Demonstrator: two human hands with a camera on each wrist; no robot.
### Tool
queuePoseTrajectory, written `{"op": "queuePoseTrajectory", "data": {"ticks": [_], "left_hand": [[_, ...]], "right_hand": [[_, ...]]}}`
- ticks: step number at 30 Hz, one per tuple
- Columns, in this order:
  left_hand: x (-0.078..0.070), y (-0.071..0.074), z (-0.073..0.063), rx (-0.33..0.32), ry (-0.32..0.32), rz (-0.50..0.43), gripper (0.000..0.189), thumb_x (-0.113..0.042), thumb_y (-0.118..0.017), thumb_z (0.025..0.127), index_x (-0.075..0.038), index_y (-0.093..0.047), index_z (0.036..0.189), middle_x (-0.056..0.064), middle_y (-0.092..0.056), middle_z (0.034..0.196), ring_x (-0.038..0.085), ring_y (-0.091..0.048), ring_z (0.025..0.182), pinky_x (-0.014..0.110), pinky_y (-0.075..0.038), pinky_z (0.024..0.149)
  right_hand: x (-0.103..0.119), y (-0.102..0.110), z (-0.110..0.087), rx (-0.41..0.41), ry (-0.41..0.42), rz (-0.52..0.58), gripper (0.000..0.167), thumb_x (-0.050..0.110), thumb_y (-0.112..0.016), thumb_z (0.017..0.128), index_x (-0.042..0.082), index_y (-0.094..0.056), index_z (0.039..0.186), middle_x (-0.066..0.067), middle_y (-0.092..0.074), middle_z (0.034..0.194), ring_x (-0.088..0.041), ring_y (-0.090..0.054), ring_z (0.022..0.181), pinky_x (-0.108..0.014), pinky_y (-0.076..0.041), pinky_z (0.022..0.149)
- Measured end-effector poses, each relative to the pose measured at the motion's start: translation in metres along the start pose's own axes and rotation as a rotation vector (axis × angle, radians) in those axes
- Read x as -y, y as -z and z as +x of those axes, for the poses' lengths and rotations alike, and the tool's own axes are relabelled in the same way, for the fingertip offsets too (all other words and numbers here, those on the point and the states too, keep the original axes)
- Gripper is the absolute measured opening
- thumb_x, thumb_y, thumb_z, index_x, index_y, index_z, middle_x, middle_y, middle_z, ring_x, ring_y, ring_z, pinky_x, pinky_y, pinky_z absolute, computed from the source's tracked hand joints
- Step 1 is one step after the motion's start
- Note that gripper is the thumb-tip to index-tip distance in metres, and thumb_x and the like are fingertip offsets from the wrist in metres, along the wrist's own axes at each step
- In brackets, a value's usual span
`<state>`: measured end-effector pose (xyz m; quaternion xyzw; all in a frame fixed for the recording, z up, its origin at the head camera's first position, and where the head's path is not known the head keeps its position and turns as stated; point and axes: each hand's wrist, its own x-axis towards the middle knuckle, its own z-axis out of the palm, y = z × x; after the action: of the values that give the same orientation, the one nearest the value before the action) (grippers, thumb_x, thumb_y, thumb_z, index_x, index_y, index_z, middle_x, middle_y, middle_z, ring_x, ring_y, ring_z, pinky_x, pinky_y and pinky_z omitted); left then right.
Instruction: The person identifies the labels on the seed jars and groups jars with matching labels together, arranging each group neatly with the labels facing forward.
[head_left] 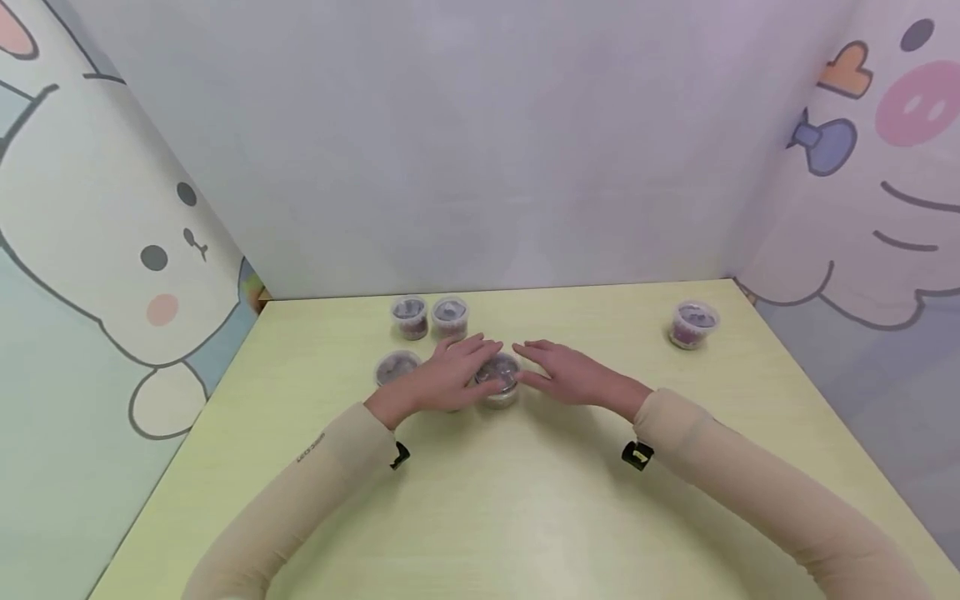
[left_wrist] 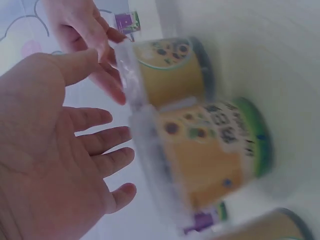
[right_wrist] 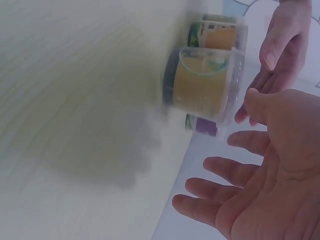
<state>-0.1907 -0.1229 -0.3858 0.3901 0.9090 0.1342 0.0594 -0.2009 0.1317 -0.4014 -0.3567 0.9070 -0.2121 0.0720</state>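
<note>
My left hand (head_left: pixel 453 375) is spread over a group of lidded plastic cups, fingers extended. My right hand (head_left: pixel 562 372) reaches in from the other side, its fingers straight. Between the fingertips stands a clear cup (head_left: pixel 497 382) with a tan label, upright on the table; contact with it cannot be told. Another cup (left_wrist: pixel 205 150), labelled orange with a green base, stands close to the left fingers in the left wrist view and is mostly hidden by that hand in the head view. In the right wrist view, the tan-labelled cup (right_wrist: pixel 200 82) is nearest the right thumb and fingers.
One cup (head_left: pixel 397 365) stands by the left wrist. Two purple-labelled cups (head_left: pixel 409 318) are side by side further back, one partly behind the left hand. A lone purple cup (head_left: pixel 692 323) stands at the back right of the pale table (head_left: pixel 510 517). Curtains with cartoon animals surround it.
</note>
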Motion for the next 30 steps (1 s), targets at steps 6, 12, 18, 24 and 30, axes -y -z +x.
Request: {"op": "queuePoseTrajectory", "data": {"ticks": [6,12,18,24,30], "left_hand": [[-0.022,0.015,0.034,0.034,-0.060,0.070,0.057,-0.045,-0.049,0.107,-0.008,-0.050,0.149,0.014,-0.048,0.152,0.029,-0.043,0.141,0.054,-0.035,0.113],[-0.048,0.024,0.085,0.043,-0.105,0.052,0.044,-0.038,-0.053,0.106,-0.010,-0.060,0.140,0.006,-0.060,0.138,0.020,-0.057,0.124,0.035,-0.046,0.104],[-0.065,0.022,0.138,0.144,-0.109,-0.011,0.039,-0.033,-0.053,0.107,-0.010,-0.062,0.137,0.002,-0.064,0.131,0.016,-0.059,0.117,0.028,-0.046,0.100],[-0.073,0.004,0.178,0.209,-0.077,-0.118,0.038,-0.031,-0.052,0.107,-0.008,-0.063,0.135,0.003,-0.064,0.129,0.014,-0.059,0.116,0.025,-0.046,0.097],[-0.088,-0.034,0.212,0.084,-0.018,-0.334,0.046,-0.030,-0.055,0.105,-0.005,-0.054,0.143,0.010,-0.061,0.137,0.015,-0.059,0.120,0.022,-0.045,0.097]], "right_hand": [[-0.025,0.032,-0.019,-0.055,-0.047,-0.035,0.052,0.026,-0.057,0.105,-0.007,-0.050,0.144,-0.034,-0.046,0.146,-0.049,-0.043,0.136,-0.061,-0.036,0.110],[-0.060,0.068,-0.046,-0.126,-0.097,-0.074,0.043,0.017,-0.061,0.103,-0.008,-0.056,0.137,-0.033,-0.052,0.139,-0.050,-0.047,0.132,-0.063,-0.038,0.108],[-0.100,0.101,-0.077,-0.163,-0.203,-0.084,0.040,0.016,-0.060,0.103,-0.007,-0.057,0.136,-0.030,-0.055,0.138,-0.049,-0.049,0.128,-0.063,-0.039,0.105],[-0.136,0.116,-0.105,-0.172,-0.328,-0.080,0.044,0.017,-0.056,0.104,-0.010,-0.053,0.138,-0.036,-0.051,0.138,-0.054,-0.047,0.126,-0.073,-0.030,0.105],[-0.163,0.110,-0.125,-0.204,-0.488,0.099,0.063,0.031,-0.050,0.108,-0.014,-0.032,0.149,-0.042,-0.032,0.148,-0.063,-0.035,0.131,-0.075,-0.025,0.107]]}}
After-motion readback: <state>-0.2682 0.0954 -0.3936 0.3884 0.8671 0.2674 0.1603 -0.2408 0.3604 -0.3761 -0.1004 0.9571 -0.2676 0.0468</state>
